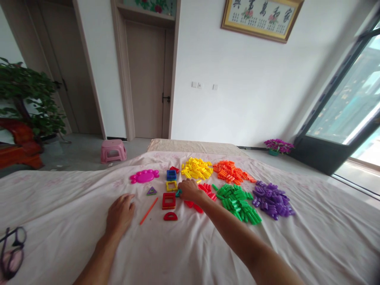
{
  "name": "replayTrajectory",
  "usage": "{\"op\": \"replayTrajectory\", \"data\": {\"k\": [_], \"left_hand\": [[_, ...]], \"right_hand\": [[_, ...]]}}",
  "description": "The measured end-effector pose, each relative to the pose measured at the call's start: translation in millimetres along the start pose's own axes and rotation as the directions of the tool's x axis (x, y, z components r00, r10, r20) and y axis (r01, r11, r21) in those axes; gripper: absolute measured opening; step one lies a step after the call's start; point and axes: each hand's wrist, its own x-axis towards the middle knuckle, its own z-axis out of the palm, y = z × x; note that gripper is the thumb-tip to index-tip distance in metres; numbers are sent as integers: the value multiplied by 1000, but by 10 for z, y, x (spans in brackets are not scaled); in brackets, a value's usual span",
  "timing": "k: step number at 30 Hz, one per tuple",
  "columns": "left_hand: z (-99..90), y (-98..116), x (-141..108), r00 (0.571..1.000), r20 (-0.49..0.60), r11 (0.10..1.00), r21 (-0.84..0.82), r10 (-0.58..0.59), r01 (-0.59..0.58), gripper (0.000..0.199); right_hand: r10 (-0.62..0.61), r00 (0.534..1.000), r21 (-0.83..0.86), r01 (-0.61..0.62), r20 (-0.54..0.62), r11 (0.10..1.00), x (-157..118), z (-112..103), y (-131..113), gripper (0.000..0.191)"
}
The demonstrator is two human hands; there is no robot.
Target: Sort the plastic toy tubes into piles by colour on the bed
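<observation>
My right hand [190, 190] reaches over the left edge of the red pile [208, 191], its fingers bent beside a small teal piece [178, 192]; whether they grip it is hard to tell. Palm down on the cloth, my left hand [121, 209] has its fingers apart and holds nothing. Between the hands are a purple triangle [151, 191], an orange stick [149, 211], red square frames [169, 201], a red half-round piece [170, 216], a yellow square frame [171, 186] and blue square frames [171, 175].
Yellow [196, 168], orange [231, 171], green [239, 202] and purple [271, 200] piles lie around the red one. A pink crab-like piece [145, 176] is at the left. Glasses [12, 251] lie at the far left on the wrinkled cloth [208, 253].
</observation>
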Motion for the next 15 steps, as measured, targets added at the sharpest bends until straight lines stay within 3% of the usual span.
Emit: {"op": "replayTrajectory", "data": {"k": [4, 9, 15], "left_hand": [[-6, 25, -1, 1000, -3, 1000, -15, 13, -13, 39], [7, 156, 14, 983, 33, 977, -119, 180, -175, 43], [74, 426, 74, 978, 118, 982, -104, 172, -160, 48]], "right_hand": [[0, 999, 10, 0, -38, 1000, -83, -43, 26, 31], [29, 945, 207, 41, -326, 977, -458, -29, -152, 34], [79, 893, 428, 134, -444, 894, -1031, 334, -396, 33]]}}
